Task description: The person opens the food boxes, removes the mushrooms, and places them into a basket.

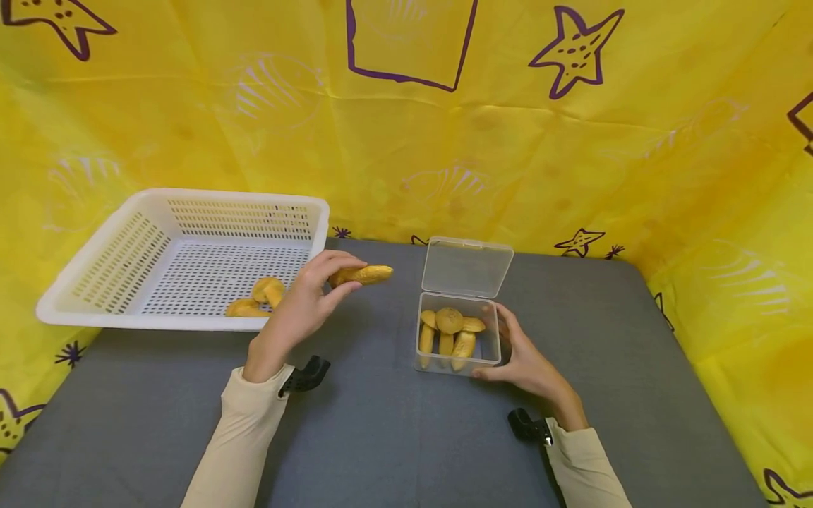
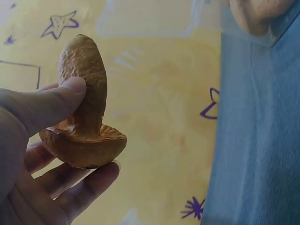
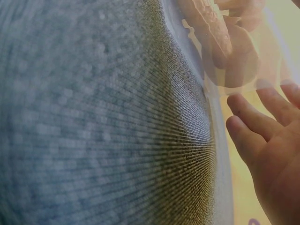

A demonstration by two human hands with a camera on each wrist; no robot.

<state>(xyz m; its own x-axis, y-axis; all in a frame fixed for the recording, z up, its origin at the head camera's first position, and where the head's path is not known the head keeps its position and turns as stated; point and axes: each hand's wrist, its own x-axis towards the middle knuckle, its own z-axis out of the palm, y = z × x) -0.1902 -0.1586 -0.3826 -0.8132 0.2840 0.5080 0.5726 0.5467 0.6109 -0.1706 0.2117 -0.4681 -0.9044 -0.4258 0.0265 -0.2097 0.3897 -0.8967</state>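
Hands apart: the left hand [image 1: 301, 303] pinches a tan mushroom [image 1: 376, 274] near frame centre; the right hand [image 1: 526, 361] rests relaxed fingers against the right side of a clear box [image 1: 492, 349], right of centre, with raised lid [image 1: 466, 268] and three mushrooms [image 1: 449, 321] inside. At centre left, a white basket [image 1: 159, 322] holds more mushrooms [image 1: 267, 288]; yellow cloth [image 1: 394, 134] fills the top.

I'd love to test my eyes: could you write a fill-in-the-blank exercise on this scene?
The clear plastic box contains ____ mushrooms.
The left hand holds another mushroom, thumb on its ____, not its cap.
The white basket is on the person's ____ side.
The backdrop is mainly ____.

Missing words: three; stem; left; yellow.
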